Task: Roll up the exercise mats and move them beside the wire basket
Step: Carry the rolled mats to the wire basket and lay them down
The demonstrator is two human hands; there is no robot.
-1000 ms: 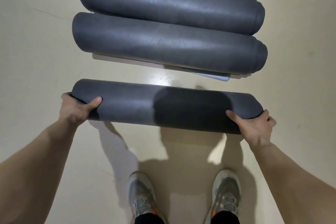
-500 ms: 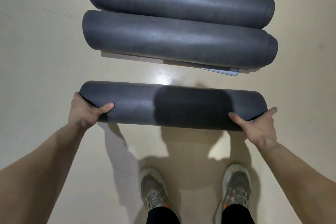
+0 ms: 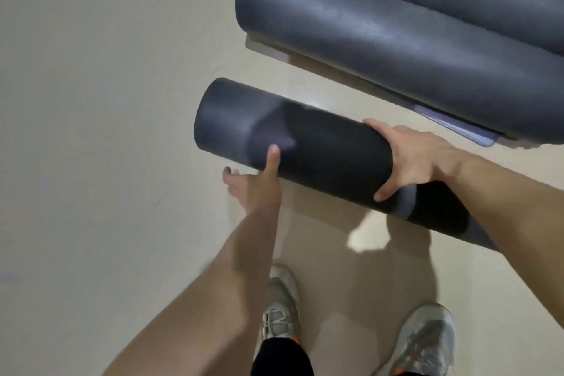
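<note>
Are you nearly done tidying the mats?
Done: at least two rolled mats lie side by side. In hand: the left hand and right hand hold another rolled mat. Left: setting it beside the wire basket, which isn't in view.

You hold a dark grey rolled mat [image 3: 320, 146] slantwise in both hands. Your right hand [image 3: 418, 159] wraps round it at about mid-length, fingers over the top. Your left hand [image 3: 256, 189] cups it from below nearer the far end, thumb straight up its near side. A stack of rolled mats [image 3: 396, 40] lies on a flat sheet [image 3: 451, 127] at upper right. Your shoes [image 3: 279, 311] stand on the beige floor [image 3: 91, 101].
</note>
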